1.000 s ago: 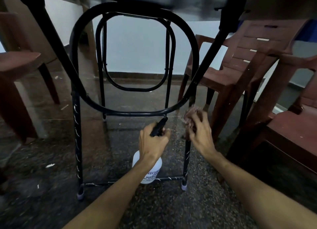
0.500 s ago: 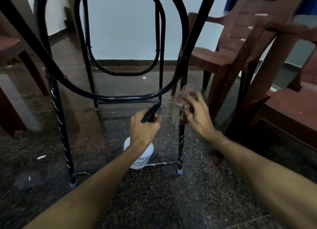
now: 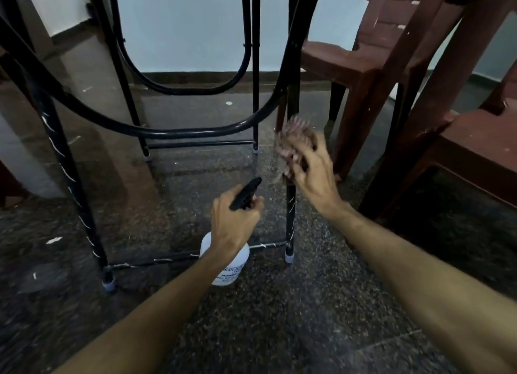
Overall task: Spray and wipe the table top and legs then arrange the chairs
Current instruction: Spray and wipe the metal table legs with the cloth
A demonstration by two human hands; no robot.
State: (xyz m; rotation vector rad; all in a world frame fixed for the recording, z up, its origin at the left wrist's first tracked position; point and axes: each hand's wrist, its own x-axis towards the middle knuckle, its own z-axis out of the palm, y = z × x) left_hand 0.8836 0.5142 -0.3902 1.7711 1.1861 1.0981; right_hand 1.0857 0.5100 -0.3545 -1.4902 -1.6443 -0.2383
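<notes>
Gripping the cloth (image 3: 291, 131) in the right hand (image 3: 313, 175) against the black table leg (image 3: 291, 214), halfway up; best wrapped round and rubbed down to the foot. Clutching the spray bottle (image 3: 237, 263) in the left hand (image 3: 235, 225); mist lightly, sparing the chairs (image 3: 349, 63) beside.

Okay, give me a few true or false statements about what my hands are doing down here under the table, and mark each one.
1. The left hand grips a white spray bottle with a black trigger. True.
2. The right hand holds nothing. False: it holds a pinkish cloth against the black table leg.
3. The spray bottle lies on its side on the floor. False: it is upright in the left hand.
4. Brown chairs stand to the right of the table leg. True.
</notes>
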